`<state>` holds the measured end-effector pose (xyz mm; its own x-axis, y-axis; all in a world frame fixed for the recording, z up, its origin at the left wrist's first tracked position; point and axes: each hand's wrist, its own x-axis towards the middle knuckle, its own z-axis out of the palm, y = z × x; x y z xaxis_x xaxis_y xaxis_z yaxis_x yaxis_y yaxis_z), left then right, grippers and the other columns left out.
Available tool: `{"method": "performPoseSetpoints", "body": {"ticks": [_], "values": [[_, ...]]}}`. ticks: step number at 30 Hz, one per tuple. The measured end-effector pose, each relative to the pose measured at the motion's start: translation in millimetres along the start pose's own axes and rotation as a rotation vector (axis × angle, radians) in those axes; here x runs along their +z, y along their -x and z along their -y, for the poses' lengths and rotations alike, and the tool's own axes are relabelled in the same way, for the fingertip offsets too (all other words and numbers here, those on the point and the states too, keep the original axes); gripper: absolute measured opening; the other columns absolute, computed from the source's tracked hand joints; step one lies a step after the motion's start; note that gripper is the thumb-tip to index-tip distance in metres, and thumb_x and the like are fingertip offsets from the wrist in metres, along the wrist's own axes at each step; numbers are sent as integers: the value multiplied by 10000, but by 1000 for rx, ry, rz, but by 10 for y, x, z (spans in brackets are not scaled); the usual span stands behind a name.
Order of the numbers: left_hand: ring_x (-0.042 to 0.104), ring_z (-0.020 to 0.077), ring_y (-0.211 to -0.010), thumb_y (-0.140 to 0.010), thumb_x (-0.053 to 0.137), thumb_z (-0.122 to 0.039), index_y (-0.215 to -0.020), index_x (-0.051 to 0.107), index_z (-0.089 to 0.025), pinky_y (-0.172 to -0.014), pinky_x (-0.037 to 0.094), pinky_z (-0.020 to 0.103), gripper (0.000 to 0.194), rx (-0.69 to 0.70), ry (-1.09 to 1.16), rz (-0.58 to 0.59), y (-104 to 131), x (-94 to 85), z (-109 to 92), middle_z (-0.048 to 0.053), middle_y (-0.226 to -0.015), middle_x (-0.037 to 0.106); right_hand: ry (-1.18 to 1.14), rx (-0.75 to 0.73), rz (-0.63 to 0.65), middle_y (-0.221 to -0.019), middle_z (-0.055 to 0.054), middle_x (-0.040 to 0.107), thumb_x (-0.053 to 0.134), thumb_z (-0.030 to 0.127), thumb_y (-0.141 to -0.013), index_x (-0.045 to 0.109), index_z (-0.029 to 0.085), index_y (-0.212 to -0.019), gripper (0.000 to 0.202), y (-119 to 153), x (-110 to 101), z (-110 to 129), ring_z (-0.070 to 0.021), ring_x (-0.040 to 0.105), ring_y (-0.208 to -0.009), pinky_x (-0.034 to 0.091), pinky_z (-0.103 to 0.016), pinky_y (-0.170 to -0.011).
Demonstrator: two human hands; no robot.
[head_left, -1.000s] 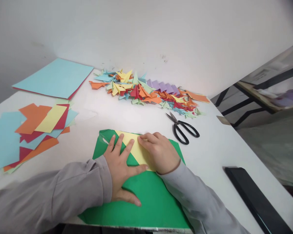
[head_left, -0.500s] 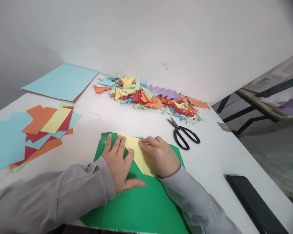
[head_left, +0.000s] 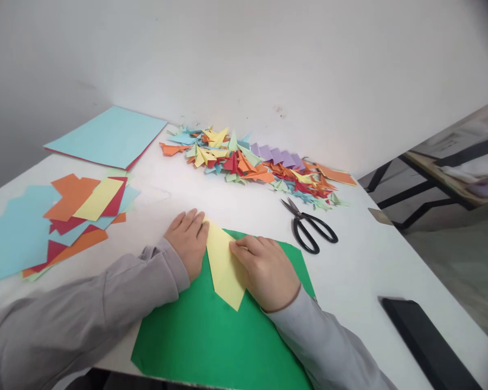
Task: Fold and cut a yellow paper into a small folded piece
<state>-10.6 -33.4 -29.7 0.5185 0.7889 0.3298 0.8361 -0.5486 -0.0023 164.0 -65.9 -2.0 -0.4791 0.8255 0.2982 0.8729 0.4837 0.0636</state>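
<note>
A folded piece of yellow paper point(head_left: 224, 268) lies on a green sheet point(head_left: 223, 341), its pointed end toward the wall. My left hand point(head_left: 187, 241) rests at the upper left of the yellow paper, fingers together, its fingertips beside the top point; its thumb is hidden. On the paper's right edge, my right hand point(head_left: 268, 271) pinches the yellow paper between thumb and curled fingers. Black-handled scissors point(head_left: 309, 225) lie beyond my right hand, blades pointing up and left.
Many small folded paper pieces point(head_left: 236, 162) are heaped along the wall. Blue sheets point(head_left: 109, 135) lie at the back left, coloured offcuts point(head_left: 73, 200) at the left. A long black object point(head_left: 427, 344) lies at the right, near the table's edge.
The yellow paper has turned so its lower end points nearer to me. My left hand has moved up, its spread fingers now together. My right hand keeps its pinch; the view has shifted slightly.
</note>
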Motion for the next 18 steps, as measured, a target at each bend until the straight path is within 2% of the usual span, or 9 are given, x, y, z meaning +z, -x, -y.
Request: {"method": "performPoseSetpoints", "body": {"ticks": [3,7,10,13,18], "values": [[393,266,-1167,-791,388,-197,-1108,549,-89,-982,262,419,372,23,52,-7,-26,11,80,110,-1229,514,-35,-4,-41,-780,-69,591,420,135,-830,642,155,-887,231,3,19,9,-168,462,-675,325,-298,-618],[384,265,-1177,-776,359,-167,-1121,543,-118,-1004,213,447,394,43,169,53,-50,-54,79,81,-1219,529,-169,-37,-35,-837,-97,562,378,170,-843,546,117,-1099,311,-28,71,62,-189,459,-732,354,-314,-633],[375,228,-1190,-743,373,-160,-1286,340,-92,-1015,200,419,548,-12,262,78,-83,-93,54,101,-1174,558,-212,-20,22,-831,-97,525,382,340,-859,504,114,-1153,390,-86,94,112,-199,448,-750,363,-325,-645],[376,186,-1189,-724,381,-160,-1352,121,-66,-1019,192,394,686,-53,339,99,-128,-105,64,101,-1094,599,-171,-6,82,-820,-84,500,345,411,-864,494,156,-1173,427,-157,82,144,-196,436,-742,341,-318,-644],[394,182,-1172,-709,415,-179,-1341,146,-67,-1030,160,386,697,-31,344,133,-166,-103,93,105,-1109,588,-82,22,135,-823,-73,503,307,427,-873,527,188,-1108,401,-251,56,189,-189,426,-713,283,-306,-611]]}}
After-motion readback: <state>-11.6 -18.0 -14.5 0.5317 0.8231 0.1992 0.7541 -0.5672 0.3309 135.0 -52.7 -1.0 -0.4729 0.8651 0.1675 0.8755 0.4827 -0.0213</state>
